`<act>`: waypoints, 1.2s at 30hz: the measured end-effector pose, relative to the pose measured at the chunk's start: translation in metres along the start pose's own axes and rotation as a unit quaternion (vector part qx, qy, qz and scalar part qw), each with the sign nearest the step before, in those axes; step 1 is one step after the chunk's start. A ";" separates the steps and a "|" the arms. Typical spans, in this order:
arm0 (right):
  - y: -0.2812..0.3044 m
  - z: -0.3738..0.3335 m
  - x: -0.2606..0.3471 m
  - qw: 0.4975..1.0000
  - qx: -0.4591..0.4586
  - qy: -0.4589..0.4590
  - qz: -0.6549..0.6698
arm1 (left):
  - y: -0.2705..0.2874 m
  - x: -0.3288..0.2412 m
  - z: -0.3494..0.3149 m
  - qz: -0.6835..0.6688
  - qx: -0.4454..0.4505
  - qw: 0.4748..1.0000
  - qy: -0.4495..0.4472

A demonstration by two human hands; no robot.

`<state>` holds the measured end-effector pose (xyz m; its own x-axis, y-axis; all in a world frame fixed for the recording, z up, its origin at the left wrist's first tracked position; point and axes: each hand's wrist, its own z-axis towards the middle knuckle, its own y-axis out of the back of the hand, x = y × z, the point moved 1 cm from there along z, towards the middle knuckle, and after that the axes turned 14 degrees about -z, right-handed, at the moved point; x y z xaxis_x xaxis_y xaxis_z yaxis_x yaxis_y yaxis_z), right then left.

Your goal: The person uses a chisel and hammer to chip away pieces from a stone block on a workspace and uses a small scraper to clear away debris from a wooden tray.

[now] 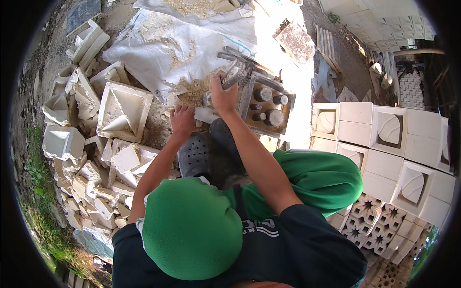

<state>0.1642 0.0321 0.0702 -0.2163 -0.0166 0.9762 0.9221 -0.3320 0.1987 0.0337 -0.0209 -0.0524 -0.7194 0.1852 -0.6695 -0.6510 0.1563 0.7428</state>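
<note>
While held in the right hand (224, 93), juts forward past the knuckles: a dark metal tool (238, 73), gripped narrowly at its near end. Seems heavy and stiff, hard to dent, perhaps slippery if dusty. Best taken by the near end, clear of the thick far part, with a firm wrist. To the left of that hand, set low with fingers bent: the left hand (182, 120); cannot tell whether holding anything. Just to its right: a pale chunk (206, 114), probably light and brittle, better cupped from beneath than pinched. Close to the right hand, on its right: a mold frame (287, 111) with upright dark cylinders (263, 94), apparently rigid and weighty; take by the outer rim. Farther left of the left hand: heaped white castings (122, 113), likely chalky, apt to chip at thin edges; support from below. Ahead of both hands: a white sheet (144, 53), soft and limp.
</note>
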 end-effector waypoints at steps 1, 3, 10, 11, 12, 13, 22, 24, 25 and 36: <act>-0.002 0.000 0.001 0.999 -0.009 0.018 -0.036 | 0.001 -0.003 0.002 0.000 0.006 1.000 0.005; -0.004 -0.002 0.013 0.996 0.013 0.016 -0.083 | 0.004 -0.006 0.001 -0.015 0.007 1.000 0.006; -0.021 -0.010 0.059 0.962 0.132 0.020 -0.239 | 0.035 0.000 0.034 -0.445 -0.076 0.880 0.149; -0.022 -0.007 0.053 0.960 0.135 0.028 -0.245 | 0.053 -0.019 0.041 -0.544 -0.135 0.822 0.098; -0.021 -0.001 0.047 0.960 0.130 0.026 -0.248 | 0.072 -0.042 0.048 -0.636 -0.188 0.747 0.047; -0.024 0.001 0.046 0.950 0.129 0.062 -0.279 | 0.089 -0.055 0.053 -0.653 -0.197 0.731 -0.004; 0.002 0.009 0.059 0.796 0.362 0.138 -0.465 | 0.143 -0.120 0.075 -0.570 -0.192 0.787 -0.137; 0.028 0.017 0.074 0.720 0.420 0.136 -0.536 | 0.143 -0.120 0.076 -0.572 -0.196 0.790 -0.099; 0.043 0.023 0.077 0.702 0.424 0.159 -0.549 | 0.139 -0.113 0.080 -0.604 -0.177 0.770 -0.109; 0.263 0.051 -0.055 0.751 -0.048 -0.088 -0.653 | 0.071 -0.095 0.079 -0.675 -0.097 0.727 -0.076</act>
<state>0.4352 -0.0067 0.0737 -0.8628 0.5034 -0.0463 -0.0676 -0.0242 0.9974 0.0754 0.0489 0.0644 0.6328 0.0963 -0.7683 -0.7718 0.1584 -0.6158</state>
